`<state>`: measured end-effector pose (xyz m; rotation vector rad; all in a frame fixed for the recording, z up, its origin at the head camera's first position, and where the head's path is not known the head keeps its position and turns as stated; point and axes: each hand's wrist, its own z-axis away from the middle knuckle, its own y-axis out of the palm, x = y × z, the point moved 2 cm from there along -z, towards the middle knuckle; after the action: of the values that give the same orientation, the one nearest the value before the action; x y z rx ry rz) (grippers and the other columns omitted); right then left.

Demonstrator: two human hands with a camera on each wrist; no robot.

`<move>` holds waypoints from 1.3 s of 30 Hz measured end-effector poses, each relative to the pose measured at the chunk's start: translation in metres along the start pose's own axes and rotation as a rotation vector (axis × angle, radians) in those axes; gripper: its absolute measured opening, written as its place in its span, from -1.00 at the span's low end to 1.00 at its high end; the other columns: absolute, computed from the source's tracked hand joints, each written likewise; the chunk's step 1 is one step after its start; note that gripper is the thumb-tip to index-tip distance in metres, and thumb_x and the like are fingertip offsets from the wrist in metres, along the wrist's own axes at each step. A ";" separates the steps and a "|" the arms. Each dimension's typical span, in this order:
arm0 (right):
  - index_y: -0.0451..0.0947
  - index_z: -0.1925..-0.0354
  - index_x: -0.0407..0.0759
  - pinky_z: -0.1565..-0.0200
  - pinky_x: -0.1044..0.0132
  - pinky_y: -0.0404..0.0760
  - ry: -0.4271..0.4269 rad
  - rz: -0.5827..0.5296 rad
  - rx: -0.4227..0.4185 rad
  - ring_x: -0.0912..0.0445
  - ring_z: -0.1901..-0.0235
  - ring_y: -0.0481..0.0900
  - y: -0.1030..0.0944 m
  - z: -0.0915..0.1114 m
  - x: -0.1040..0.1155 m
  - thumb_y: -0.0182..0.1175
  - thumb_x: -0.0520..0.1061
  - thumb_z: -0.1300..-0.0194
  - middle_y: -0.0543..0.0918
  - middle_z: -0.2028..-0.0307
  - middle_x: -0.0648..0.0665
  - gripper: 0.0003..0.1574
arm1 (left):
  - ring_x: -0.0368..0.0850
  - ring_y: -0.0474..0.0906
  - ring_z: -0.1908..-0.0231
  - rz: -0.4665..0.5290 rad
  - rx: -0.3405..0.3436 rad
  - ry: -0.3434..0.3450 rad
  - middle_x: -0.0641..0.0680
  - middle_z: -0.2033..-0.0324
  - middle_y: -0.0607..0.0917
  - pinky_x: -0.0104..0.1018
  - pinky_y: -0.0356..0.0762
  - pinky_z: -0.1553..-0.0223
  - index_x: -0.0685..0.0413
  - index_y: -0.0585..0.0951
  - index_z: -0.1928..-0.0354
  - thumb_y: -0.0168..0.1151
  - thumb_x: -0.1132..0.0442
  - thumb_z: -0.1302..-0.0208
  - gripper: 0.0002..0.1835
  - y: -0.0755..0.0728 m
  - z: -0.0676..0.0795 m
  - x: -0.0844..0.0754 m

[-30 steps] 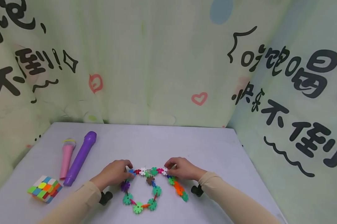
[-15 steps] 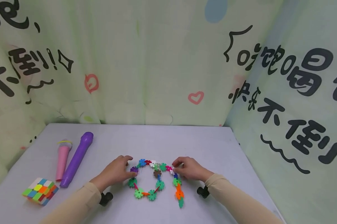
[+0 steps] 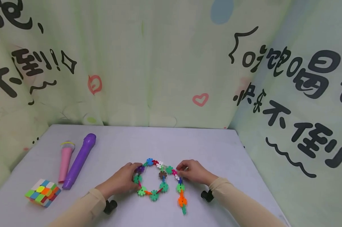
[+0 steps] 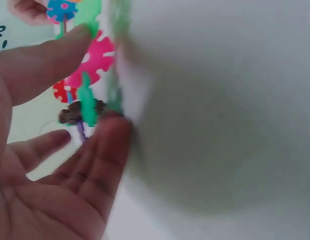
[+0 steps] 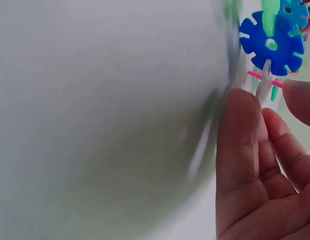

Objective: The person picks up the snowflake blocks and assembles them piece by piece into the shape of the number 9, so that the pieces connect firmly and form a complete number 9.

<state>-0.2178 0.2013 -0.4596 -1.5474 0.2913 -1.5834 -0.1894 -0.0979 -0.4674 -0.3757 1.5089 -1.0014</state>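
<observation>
A chain of colourful interlocking plastic snowflake discs (image 3: 154,195) lies on the table, bent into a ring with a tail at its right. Spread along the ring's left side, my left hand (image 3: 122,179) has its fingertips by the purple disc (image 3: 140,169) and its thumb near the lower green one. In the left wrist view the thumb overlaps a light green disc, beside a pink disc (image 4: 97,59). My right hand (image 3: 197,171) pinches the chain at a whitish disc where the tail begins. A blue disc (image 5: 272,44) stands just beyond those fingertips in the right wrist view.
At the left of the white table (image 3: 210,148) lie a pink toy microphone (image 3: 65,164) and a purple one (image 3: 80,162). A puzzle cube (image 3: 43,193) sits in front of them. Printed curtains (image 3: 159,63) hang behind and beside the table.
The ring has shifted right and become rounder, while the tail now hangs straighter toward the front. My left hand has moved along the ring's left side; the right hand has moved slightly right.
</observation>
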 end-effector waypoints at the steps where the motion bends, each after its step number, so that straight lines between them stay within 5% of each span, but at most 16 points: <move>1: 0.63 0.13 -0.16 0.38 0.28 0.60 0.000 -0.006 0.004 0.11 0.49 0.54 0.000 0.002 -0.001 0.29 -0.17 -0.34 0.60 0.33 0.01 -0.85 | -0.08 0.46 0.18 0.016 -0.009 0.009 0.07 0.08 0.53 -0.08 0.52 0.05 0.15 0.46 -0.31 0.64 0.23 0.09 -0.15 0.000 -0.002 0.001; 9: 0.62 0.08 -0.19 0.40 0.29 0.60 -0.025 -0.006 0.044 0.10 0.47 0.55 -0.004 0.014 -0.006 0.29 -0.21 -0.32 0.60 0.35 0.00 -0.80 | -0.18 0.40 0.37 0.013 -0.076 0.034 0.00 0.18 0.53 -0.22 0.43 0.29 0.15 0.60 -0.16 0.57 0.15 -0.02 -0.37 0.004 -0.004 0.002; 17: 0.60 -0.02 -0.13 0.31 0.28 0.62 -0.024 -0.027 0.049 0.08 0.35 0.56 -0.004 0.008 -0.009 0.38 -0.13 -0.27 0.62 0.26 0.03 -0.65 | 0.01 0.52 -0.03 -0.089 -0.080 0.083 0.05 -0.02 0.55 -0.01 0.52 -0.04 0.14 0.55 -0.24 0.66 -0.11 0.21 -0.07 0.012 -0.001 0.003; 25: 0.54 -0.12 -0.21 0.34 0.26 0.62 -0.017 -0.090 0.071 0.07 0.43 0.58 0.001 0.012 -0.007 0.40 -0.15 -0.25 0.61 0.25 -0.01 -0.51 | 0.03 0.50 -0.06 -0.166 -0.087 0.112 0.07 -0.02 0.56 -0.01 0.51 -0.07 0.13 0.54 -0.27 0.63 -0.02 0.09 -0.16 0.015 -0.016 0.005; 32: 0.54 -0.14 -0.21 0.34 0.25 0.63 -0.018 -0.123 0.085 0.06 0.45 0.59 0.003 0.014 -0.012 0.42 -0.13 -0.22 0.61 0.23 -0.04 -0.46 | 0.06 0.46 -0.12 -0.130 -0.048 0.128 0.07 -0.07 0.56 0.02 0.44 -0.15 0.09 0.52 -0.30 0.63 -0.06 0.11 -0.11 0.013 -0.015 0.005; 39: 0.54 -0.12 -0.24 0.35 0.25 0.65 -0.029 -0.162 0.079 0.06 0.46 0.62 0.004 0.018 -0.013 0.42 -0.16 -0.21 0.60 0.27 -0.06 -0.47 | 0.08 0.47 -0.13 -0.166 -0.087 0.152 0.08 -0.08 0.58 0.05 0.38 -0.19 0.07 0.54 -0.28 0.60 -0.01 0.04 -0.19 0.014 -0.016 0.005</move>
<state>-0.2024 0.2149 -0.4679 -1.5642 0.0874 -1.6748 -0.2011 -0.0874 -0.4831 -0.5027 1.6826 -1.1175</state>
